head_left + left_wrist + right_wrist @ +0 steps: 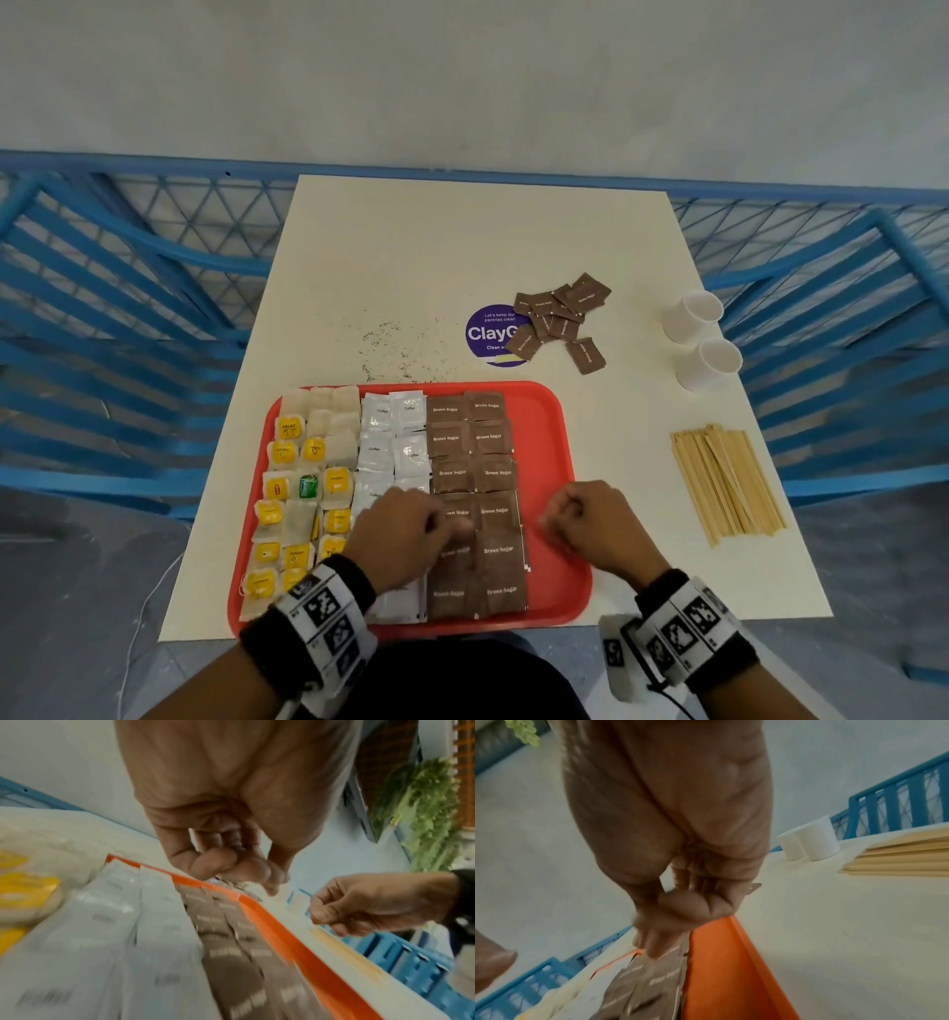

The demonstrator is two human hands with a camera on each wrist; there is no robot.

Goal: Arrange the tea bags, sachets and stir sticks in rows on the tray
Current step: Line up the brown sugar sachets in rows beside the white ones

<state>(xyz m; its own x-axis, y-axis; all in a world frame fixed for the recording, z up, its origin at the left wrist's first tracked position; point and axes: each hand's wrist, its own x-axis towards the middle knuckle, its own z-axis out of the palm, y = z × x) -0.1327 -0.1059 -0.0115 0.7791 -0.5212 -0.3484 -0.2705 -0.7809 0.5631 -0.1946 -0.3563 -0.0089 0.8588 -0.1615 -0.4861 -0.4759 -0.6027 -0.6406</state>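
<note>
The brown sachets (475,493) lie in two columns down the right-middle of the tray (552,462), edge to edge and slightly overlapping. They look light, thin and slick, so you can expect them to slide or lift with the least nudge; press flat from above to shift one, and pinch a crimped edge to lift it. Left of them sit the white sachets (393,437), and further left the tea bags (308,478), soft and limp, with tags that could snag.

Your left hand (405,539) is over the near end of the brown columns, fingers curled down with tips close to a sachet; the left wrist view shows finger and thumb drawn together, but you cannot tell from it whether they pinch anything. Your right hand (590,524) hovers over the bare red strip at the tray's right side, fingers loosely curled and seemingly empty.

More brown sachets sit in a loose pile (562,318) on the table (411,257) beyond the tray. The stir sticks (726,483) lie bundled well to the right, still off the tray; stiff and light, they are best gathered at mid-length. Two white cups (701,339) stand beyond them.
</note>
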